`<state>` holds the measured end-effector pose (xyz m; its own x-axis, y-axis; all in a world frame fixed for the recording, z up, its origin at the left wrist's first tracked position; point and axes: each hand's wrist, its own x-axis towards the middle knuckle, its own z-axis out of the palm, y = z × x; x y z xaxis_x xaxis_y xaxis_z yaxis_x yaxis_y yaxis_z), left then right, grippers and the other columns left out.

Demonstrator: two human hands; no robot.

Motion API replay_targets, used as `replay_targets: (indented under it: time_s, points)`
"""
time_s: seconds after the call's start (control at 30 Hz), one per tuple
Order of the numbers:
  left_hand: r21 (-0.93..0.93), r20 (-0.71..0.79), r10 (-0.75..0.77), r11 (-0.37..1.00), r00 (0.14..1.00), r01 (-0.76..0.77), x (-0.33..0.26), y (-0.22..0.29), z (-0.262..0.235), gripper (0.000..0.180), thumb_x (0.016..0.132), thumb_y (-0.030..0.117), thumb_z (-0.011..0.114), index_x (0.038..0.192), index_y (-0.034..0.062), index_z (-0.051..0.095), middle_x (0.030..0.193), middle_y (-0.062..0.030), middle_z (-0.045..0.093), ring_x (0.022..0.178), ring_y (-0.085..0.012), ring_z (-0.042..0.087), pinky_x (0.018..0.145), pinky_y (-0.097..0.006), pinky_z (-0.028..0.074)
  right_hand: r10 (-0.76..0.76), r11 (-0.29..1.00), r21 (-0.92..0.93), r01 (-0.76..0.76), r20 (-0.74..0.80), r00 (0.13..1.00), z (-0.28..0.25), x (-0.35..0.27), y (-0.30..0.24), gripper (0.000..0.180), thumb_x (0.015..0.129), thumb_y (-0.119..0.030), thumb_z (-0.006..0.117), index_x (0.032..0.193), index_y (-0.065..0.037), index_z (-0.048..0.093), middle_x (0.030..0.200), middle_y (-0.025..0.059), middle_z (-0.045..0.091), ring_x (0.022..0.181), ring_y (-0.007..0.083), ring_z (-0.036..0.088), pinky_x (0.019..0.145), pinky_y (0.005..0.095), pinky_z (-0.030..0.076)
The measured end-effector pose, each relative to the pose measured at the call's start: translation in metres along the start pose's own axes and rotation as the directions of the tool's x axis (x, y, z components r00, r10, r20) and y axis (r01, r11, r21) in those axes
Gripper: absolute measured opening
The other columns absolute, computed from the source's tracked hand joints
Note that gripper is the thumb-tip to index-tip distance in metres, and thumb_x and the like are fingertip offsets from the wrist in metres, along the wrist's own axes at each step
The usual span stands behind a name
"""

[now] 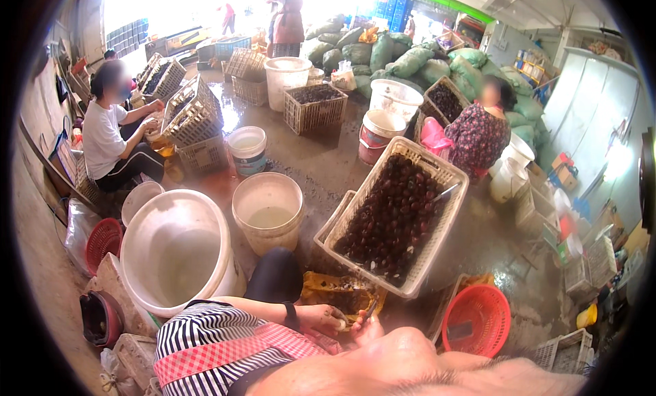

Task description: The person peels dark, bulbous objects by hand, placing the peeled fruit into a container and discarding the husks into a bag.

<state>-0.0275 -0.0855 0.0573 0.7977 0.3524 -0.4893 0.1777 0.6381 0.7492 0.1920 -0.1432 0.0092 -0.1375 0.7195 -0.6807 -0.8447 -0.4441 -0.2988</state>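
Observation:
Low in front of me, my left hand (324, 319), with a black band at the wrist, is closed around a small pale roundish piece (341, 324). Close beside it, my right hand (369, 331) grips a thin, dark, knife-like tool (372, 306) that points upward. Beneath both hands lies a yellow container (316, 281) with dark scraps in it. A tilted beige plastic crate (437, 251) stands just beyond, holding many small dark-brown round pieces (393, 222) that resemble water chestnuts. A slim light-coloured tool (445, 192) rests on them.
At my left are a large white tub (224, 249) and a white bucket (268, 179) holding liquid. A red basket (506, 307) sits at right. One person (109, 126) works at left, another (478, 136) sits at right. Green sacks (410, 64) are heaped behind on the wet floor.

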Motion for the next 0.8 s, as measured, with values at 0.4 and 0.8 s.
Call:
replay_targets:
  time_s: [0.4,0.8]
  points:
    - [-0.147,0.048,0.031,0.989,0.998,-0.023,-0.045,0.063,0.033,0.04,0.097,0.007,0.055,0.135,0.002,0.044,0.106,-0.006,0.063,0.096,-0.0154,0.063,0.091,-0.034,0.055,0.211,0.947,-0.301,-0.112,0.32,0.924,0.027,-0.038,-0.002,0.037,0.103,-0.037,0.051,0.128,-0.01,0.055,0.088,0.0045,0.066,0.07,0.0136,0.058,0.058,0.0258,0.044]
    - [0.163,0.024,0.067,0.984,0.997,-0.07,-0.017,0.05,0.005,0.04,0.1,0.021,0.058,0.135,0.0032,0.05,0.108,-0.0033,0.066,0.094,-0.0098,0.063,0.083,-0.023,0.052,-0.014,0.936,-0.343,0.078,0.185,0.983,0.05,-0.041,0.019,0.02,0.098,-0.021,0.06,0.117,-0.016,0.059,0.096,-0.0023,0.064,0.076,0.0088,0.059,0.06,0.0215,0.045]
